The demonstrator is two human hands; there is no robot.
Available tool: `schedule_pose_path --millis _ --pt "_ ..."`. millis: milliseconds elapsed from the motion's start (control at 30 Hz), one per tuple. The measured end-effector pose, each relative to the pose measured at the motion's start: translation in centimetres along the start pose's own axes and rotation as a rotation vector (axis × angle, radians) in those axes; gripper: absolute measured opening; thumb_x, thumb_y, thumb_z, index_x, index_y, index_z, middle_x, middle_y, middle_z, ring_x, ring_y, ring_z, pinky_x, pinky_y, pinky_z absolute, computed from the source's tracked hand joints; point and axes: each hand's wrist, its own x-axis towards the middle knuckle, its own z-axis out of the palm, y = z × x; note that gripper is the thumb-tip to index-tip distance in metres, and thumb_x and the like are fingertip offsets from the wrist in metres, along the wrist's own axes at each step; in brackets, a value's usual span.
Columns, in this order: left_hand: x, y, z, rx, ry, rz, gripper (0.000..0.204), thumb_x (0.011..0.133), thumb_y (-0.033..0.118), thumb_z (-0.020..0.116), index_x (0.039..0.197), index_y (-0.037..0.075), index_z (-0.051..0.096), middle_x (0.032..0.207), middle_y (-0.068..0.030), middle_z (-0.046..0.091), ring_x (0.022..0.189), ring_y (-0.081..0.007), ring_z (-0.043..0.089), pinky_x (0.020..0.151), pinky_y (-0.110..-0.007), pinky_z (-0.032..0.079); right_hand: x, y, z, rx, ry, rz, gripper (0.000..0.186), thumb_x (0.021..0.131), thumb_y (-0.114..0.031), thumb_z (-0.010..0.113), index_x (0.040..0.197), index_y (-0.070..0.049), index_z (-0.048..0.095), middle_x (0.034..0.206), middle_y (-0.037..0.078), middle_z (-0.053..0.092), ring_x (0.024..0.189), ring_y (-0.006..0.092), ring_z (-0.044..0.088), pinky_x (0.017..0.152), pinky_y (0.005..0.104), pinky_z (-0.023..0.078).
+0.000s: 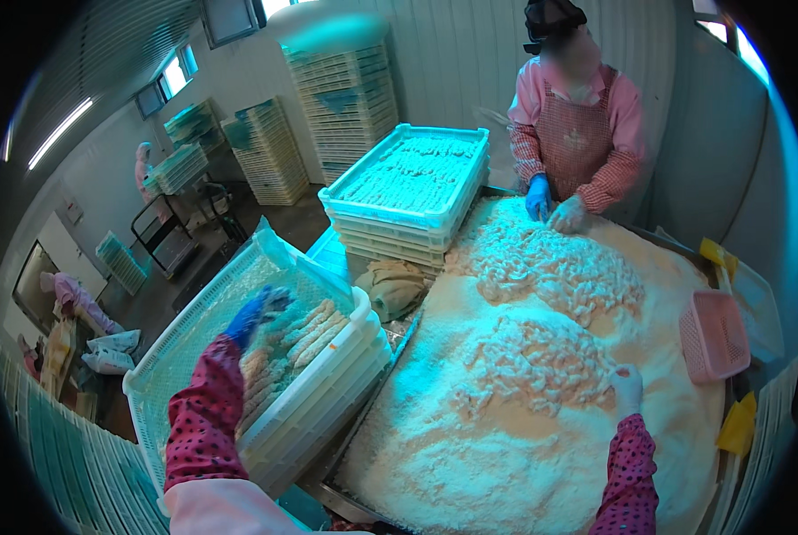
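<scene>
My left hand point(258, 312), in a blue glove, is over a white mesh-lined tray point(158, 399), beside rows of crumb-coated strips point(314, 332); its slightly blurred fingers are apart, with nothing visible in them. My right hand point(626, 388), in a white glove, is at the right edge of a mound of coated pieces point(541, 361) on the crumb-covered metal table point(434, 455). Its fingers are curled closed; whatever they may hold is too small to make out.
A co-worker point(573, 125) handles pieces at the far mound point(550, 263). Stacked filled trays point(399, 223) and a beige cloth point(390, 290) lie between. A pink basket point(715, 334) and yellow objects point(738, 428) line the right edge. Two people point(86, 303) work at left.
</scene>
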Motion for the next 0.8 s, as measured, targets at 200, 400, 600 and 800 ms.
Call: schedule_pose_path --millis 200,400,600,800 --pt "-7.0 -2.1 0.9 0.479 0.110 0.345 0.044 0.095 0.029 0.043 0.132 0.004 0.044 0.135 -0.0124 0.045 0.124 -0.0244 0.041 0.106 -0.033 0.029 -10.4 -10.6 0.8 0.354 -0.108 -0.273 0.013 0.072 -0.003 0.065 0.083 -0.006 0.059 0.079 0.002 0.059 0.073 0.0126 0.056 0.066 0.0260 0.045" --pt "-13.9 1.0 21.5 0.213 -0.166 0.419 0.047 0.092 0.024 0.052 0.135 0.006 0.041 0.132 -0.0136 0.047 0.121 -0.0251 0.044 0.102 -0.036 0.033 -24.5 -8.6 -1.2 -0.262 -0.480 -0.538 0.035 0.076 -0.014 0.066 0.108 -0.004 0.060 0.115 0.014 0.058 0.107 0.0307 0.055 0.093 0.0384 0.042" --pt "-9.9 -13.5 37.3 0.369 -0.318 0.399 0.045 0.086 0.026 0.060 0.126 0.007 0.049 0.118 -0.0177 0.054 0.107 -0.0340 0.053 0.091 -0.040 0.042 -28.4 -6.4 1.2 -0.134 -0.279 -0.257 0.050 0.083 -0.019 0.060 0.129 -0.003 0.045 0.123 0.020 0.052 0.117 0.0348 0.047 0.097 0.0430 0.038" --pt "-11.5 -10.2 45.4 0.694 -0.336 0.895 0.050 0.078 0.020 0.063 0.126 0.014 0.050 0.119 -0.0117 0.055 0.102 -0.0317 0.054 0.082 -0.040 0.045 -15.0 -3.3 -3.4 -0.580 0.281 -0.187 0.050 0.085 -0.021 0.058 0.127 0.002 0.043 0.112 0.026 0.056 0.104 0.0382 0.054 0.088 0.0433 0.043"
